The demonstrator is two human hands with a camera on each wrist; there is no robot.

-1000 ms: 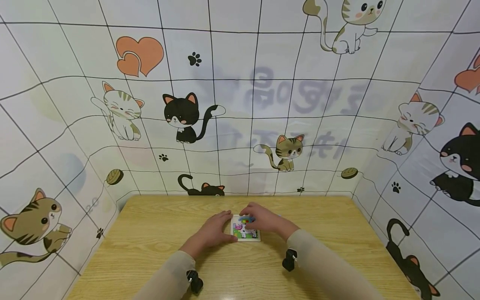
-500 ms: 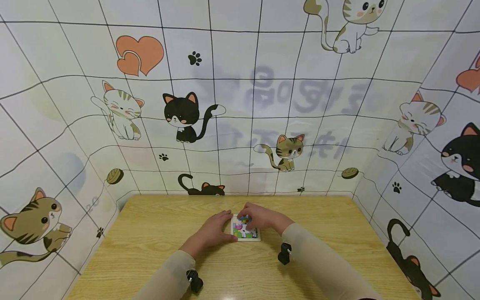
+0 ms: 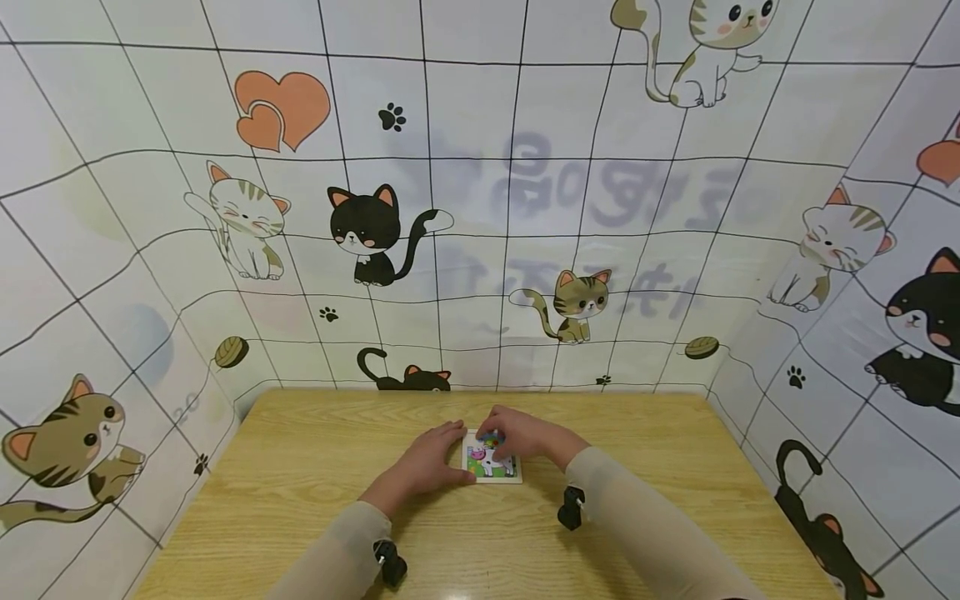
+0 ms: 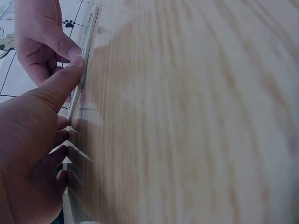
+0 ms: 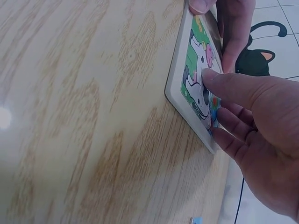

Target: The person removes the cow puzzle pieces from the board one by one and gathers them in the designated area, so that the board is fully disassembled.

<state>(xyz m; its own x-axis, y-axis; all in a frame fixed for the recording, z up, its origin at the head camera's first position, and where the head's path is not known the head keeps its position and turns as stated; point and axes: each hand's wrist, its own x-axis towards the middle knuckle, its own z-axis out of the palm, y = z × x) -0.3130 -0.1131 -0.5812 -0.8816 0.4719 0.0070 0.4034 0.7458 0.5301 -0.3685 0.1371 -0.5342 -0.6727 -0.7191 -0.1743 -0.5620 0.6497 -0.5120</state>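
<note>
A small jigsaw puzzle [image 3: 504, 478] with a white frame lies flat mid-table, showing a black-and-white cow on green. My left hand [image 3: 429, 460] holds its left side, thumb at the near corner and fingers along the far left. My right hand [image 3: 527, 435] reaches over from the right, its thumb [image 5: 229, 84] on the cow picture. Its bent fingers touch the far part, around a blue puzzle piece [image 3: 491, 437] with bits of red and green. That piece is partly covered by the fingers. From the left wrist, the puzzle frame [image 4: 77, 93] appears edge-on beneath the thumb.
The wooden table [image 3: 337, 433] meets a white cloth wall [image 3: 480, 250] printed with cats and grid lines at its back edge. Side walls of the same cloth stand left and right. A small light-blue item [image 5: 196, 220] lies on the table at the right wrist view's bottom edge.
Over the last second my right hand has shifted slightly left and lower over the puzzle, and more of the blue patch shows between thumb and fingers. My left hand has stayed put.
</note>
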